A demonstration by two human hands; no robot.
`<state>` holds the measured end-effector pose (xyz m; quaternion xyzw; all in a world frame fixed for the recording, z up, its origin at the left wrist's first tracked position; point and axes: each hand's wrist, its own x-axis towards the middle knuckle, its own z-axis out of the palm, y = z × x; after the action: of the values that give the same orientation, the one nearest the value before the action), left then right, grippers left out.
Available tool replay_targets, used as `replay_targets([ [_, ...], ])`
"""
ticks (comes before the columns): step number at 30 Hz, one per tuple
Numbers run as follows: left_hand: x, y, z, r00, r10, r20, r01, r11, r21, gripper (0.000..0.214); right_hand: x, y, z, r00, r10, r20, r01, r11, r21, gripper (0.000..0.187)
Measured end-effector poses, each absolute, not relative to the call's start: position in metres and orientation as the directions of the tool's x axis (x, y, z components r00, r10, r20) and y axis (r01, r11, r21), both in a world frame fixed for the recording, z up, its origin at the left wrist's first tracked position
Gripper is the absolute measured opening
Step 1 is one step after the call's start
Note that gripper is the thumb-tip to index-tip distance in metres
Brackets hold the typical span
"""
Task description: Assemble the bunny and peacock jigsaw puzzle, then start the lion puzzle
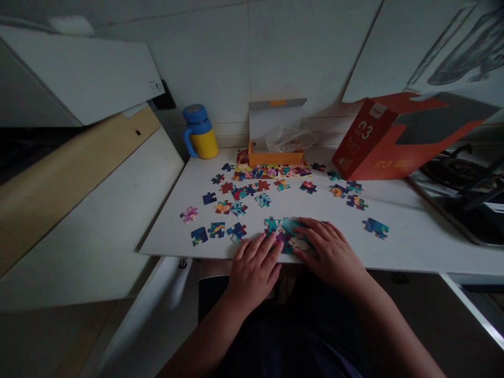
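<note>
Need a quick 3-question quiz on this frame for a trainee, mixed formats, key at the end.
1. What are the left hand and right hand touching?
A) a clear plastic bag
B) the rabbit puzzle section
C) a drinking flask

2. True or false: the blue-and-yellow flask stands upright.

3. Fill in: the red-orange box on the person's right is printed with the number ___.

Key: 1. B; 2. True; 3. 03
</note>
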<state>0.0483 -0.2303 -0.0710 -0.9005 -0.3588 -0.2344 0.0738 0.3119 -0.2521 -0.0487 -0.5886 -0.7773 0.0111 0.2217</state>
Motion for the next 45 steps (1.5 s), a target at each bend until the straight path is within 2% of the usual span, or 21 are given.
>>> replay_targets([
  [3,0.048,-0.232,-0.072,0.626,0.607,0.491,0.691,-0.723,0.013,0.054,0.326,-0.246,-0.045,-0.237,0.913,0.332,0.867,0.353,-0.351,0.043],
  [6,0.047,-0.234,-0.08,0.614,0.591,0.523,0.69,-0.724,0.008,0.059,0.347,-0.236,-0.04,-0.123,0.9,0.419,0.848,0.314,-0.427,0.034],
  [8,0.048,-0.235,-0.091,0.588,0.571,0.573,0.691,-0.723,0.012,0.062,0.36,-0.229,-0.039,0.032,0.891,0.452,0.873,0.195,-0.447,0.031],
  [11,0.052,-0.238,-0.108,0.508,0.55,0.663,0.722,-0.692,0.02,0.059,0.371,-0.225,-0.04,0.273,0.875,0.399,0.87,-0.048,-0.491,0.032],
  [14,0.058,-0.239,-0.119,0.441,0.555,0.705,0.743,-0.666,0.06,0.055,0.368,-0.227,-0.042,0.368,0.865,0.341,0.867,-0.186,-0.463,0.032],
  [19,0.063,-0.235,-0.119,0.403,0.528,0.747,0.731,-0.677,0.085,0.056,0.35,-0.231,-0.039,0.278,0.921,0.274,0.948,-0.217,-0.234,0.032],
  [22,0.063,-0.233,-0.117,0.405,0.514,0.756,0.722,-0.687,0.081,0.067,0.345,-0.231,-0.037,0.257,0.929,0.265,0.96,-0.214,-0.178,0.032],
  [26,0.063,-0.233,-0.116,0.407,0.518,0.752,0.718,-0.69,0.087,0.071,0.346,-0.231,-0.038,0.26,0.929,0.263,0.96,-0.218,-0.177,0.03],
  [32,0.063,-0.232,-0.121,0.395,0.505,0.768,0.727,-0.683,0.075,0.054,0.346,-0.23,-0.038,0.262,0.933,0.247,0.957,-0.218,-0.191,0.029],
  [38,0.065,-0.23,-0.122,0.394,0.481,0.783,0.716,-0.695,0.066,0.048,0.344,-0.23,-0.032,0.272,0.938,0.214,0.952,-0.23,-0.204,0.026],
  [45,0.064,-0.231,-0.124,0.386,0.481,0.787,0.712,-0.698,0.077,0.055,0.346,-0.232,-0.034,0.258,0.938,0.23,0.958,-0.219,-0.184,0.028],
])
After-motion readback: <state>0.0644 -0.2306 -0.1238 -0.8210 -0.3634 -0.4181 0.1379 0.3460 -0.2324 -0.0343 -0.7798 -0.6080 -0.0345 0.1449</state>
